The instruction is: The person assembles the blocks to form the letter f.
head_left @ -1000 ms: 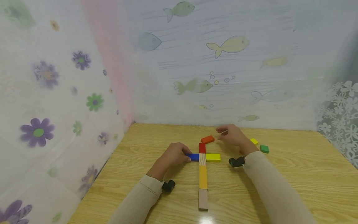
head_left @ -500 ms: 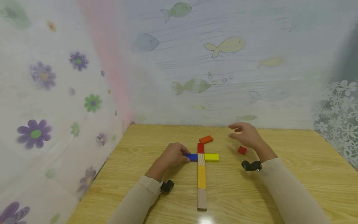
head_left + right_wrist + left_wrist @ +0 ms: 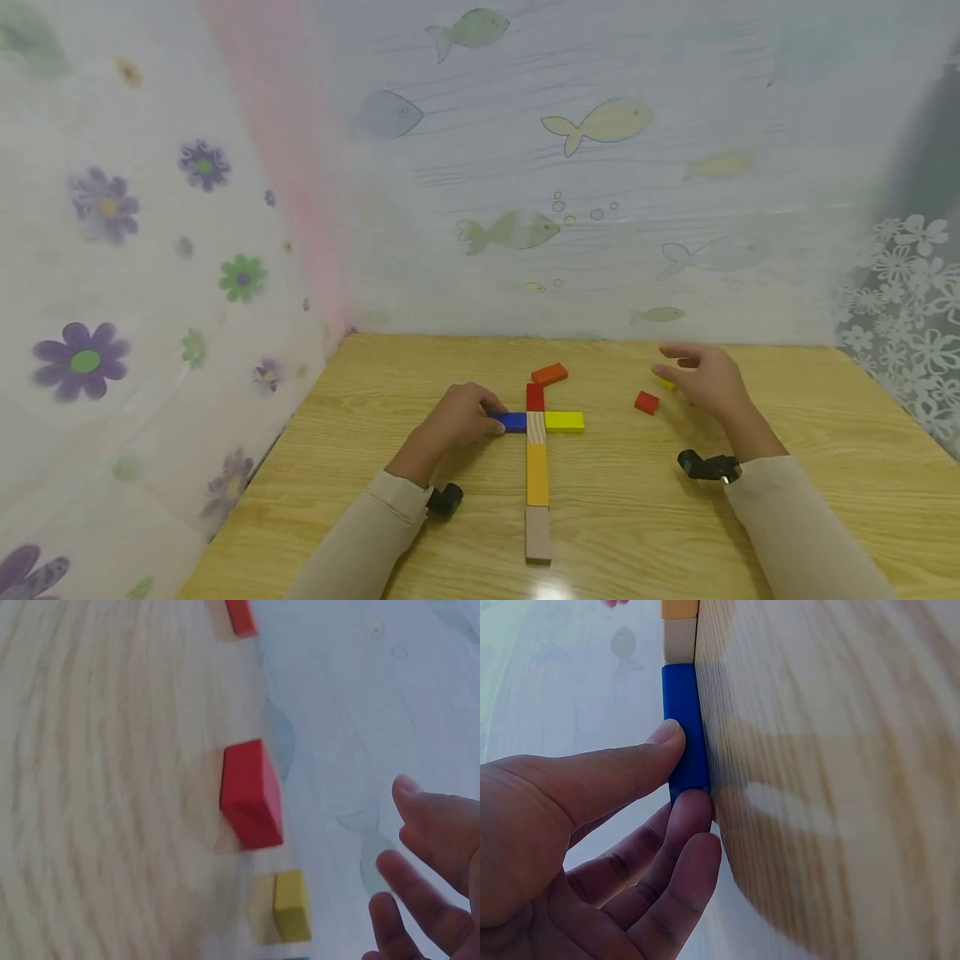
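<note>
your left hand [image 3: 460, 414] pinches the blue block [image 3: 515, 422], left arm of the cross [image 3: 536, 475], seemingly to steady it, while your right hand [image 3: 708, 382], fingers loose and empty, hovers near the small yellow block [image 3: 293, 906], far right.

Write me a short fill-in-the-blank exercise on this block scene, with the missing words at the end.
1. The left hand pinches the ____ block.
2. Across the striped block from the one in that hand lies a ____ block.
3. In the right wrist view, a ____ block sits between the orange block and the small yellow block.
4. The back wall shows drawings of ____ and bubbles.

Missing words: blue; yellow; red; fish.
</note>
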{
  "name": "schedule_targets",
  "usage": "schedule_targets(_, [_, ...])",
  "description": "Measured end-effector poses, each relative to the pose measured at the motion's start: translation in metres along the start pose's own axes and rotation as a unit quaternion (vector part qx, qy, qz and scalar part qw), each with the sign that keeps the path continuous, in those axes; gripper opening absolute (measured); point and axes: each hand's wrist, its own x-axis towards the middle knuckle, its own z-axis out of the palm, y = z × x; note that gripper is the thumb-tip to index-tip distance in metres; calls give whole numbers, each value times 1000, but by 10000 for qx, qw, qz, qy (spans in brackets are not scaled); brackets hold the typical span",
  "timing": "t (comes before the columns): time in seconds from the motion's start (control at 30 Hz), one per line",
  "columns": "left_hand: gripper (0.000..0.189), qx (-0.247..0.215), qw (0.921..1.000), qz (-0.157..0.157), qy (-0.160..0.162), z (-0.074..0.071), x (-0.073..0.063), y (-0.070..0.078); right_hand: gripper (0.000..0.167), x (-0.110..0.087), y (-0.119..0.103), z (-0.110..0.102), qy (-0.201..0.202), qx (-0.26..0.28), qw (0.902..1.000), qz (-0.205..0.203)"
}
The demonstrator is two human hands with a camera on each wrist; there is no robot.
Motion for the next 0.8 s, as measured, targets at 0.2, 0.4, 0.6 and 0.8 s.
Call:
schedule_targets(0.2, [20, 43, 10000, 47, -4, 1, 1, 2, 72, -6, 17, -4, 20, 183, 9987, 481])
schedule_targets(0.4, [20, 99, 9999, 39, -4, 0, 1, 1, 71, -8, 26, -1, -96, 273, 9953, 926])
schedule_targets(0.6, [20, 24, 10000, 76, -13, 0, 0, -2, 75, -9, 30, 2, -190, 344, 9931, 1102])
schedule_targets(0.8, [21, -76, 9999, 41, -75, 0, 2, -4, 73, -9, 29, 1, -309, 262, 9905, 1312])
